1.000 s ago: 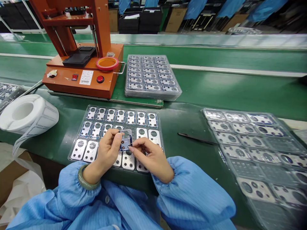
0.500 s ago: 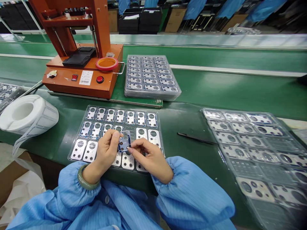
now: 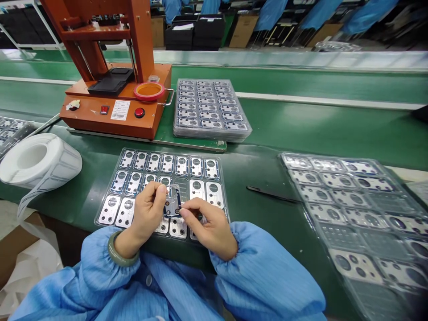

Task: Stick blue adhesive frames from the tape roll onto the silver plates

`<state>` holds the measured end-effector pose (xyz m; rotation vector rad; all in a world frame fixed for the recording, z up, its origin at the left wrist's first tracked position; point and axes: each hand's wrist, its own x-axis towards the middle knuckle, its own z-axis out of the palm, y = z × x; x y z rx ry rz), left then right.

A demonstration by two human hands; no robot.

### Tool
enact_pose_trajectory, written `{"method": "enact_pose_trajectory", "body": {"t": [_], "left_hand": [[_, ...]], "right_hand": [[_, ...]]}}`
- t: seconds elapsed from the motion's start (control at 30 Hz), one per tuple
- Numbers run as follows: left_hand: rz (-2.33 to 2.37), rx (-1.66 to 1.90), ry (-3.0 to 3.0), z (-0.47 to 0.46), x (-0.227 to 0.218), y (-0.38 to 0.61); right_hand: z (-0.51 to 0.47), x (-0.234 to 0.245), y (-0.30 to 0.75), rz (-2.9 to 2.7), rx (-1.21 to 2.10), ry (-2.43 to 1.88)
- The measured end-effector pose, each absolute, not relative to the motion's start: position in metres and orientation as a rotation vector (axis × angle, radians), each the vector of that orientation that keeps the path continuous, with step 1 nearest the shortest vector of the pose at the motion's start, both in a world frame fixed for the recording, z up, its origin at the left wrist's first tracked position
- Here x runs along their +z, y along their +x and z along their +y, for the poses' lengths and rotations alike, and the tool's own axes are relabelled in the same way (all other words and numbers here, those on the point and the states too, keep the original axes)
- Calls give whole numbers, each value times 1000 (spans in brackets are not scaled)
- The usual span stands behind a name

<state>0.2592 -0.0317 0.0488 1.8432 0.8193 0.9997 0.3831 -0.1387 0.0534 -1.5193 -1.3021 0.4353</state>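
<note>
Wrists angled inward, the left hand (image 3: 147, 215) pinches the blue-edged plate (image 3: 172, 207) near its upper corner, while the right hand (image 3: 212, 228) pinches its lower right edge, grip firm-looking. The plate has dipped slightly, above the tray (image 3: 183, 183), so handling seems unfinished; an orange press (image 3: 95, 99) stands beyond.

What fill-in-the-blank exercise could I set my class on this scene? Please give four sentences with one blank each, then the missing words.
1. The left hand and the right hand pinch the same small part, whose edging is coloured ____.
2. The person wears a bracelet on the ____ wrist.
3. From the person's view, the slim dark tool lies to the ____ of both hands.
4. The wide roll is coloured ____.

Missing words: blue; left; right; white.
</note>
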Motion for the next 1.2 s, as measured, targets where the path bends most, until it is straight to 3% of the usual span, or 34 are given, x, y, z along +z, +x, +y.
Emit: {"method": "enact_pose_trajectory", "body": {"t": [0.37,0.47,0.83,1.2], "left_hand": [[830,957,1866,-30,48,258],[806,970,1844,-31,48,258],[796,1050,1820,-32,46,258],[618,796,1858,-34,53,257]], "right_hand": [[-143,46,381,-1429,37,-1593],[-144,47,380,-1190,166,-1640],[-135,57,380,-948,1136,-1420],[-135,56,384,-801,1070,-1401]]}}
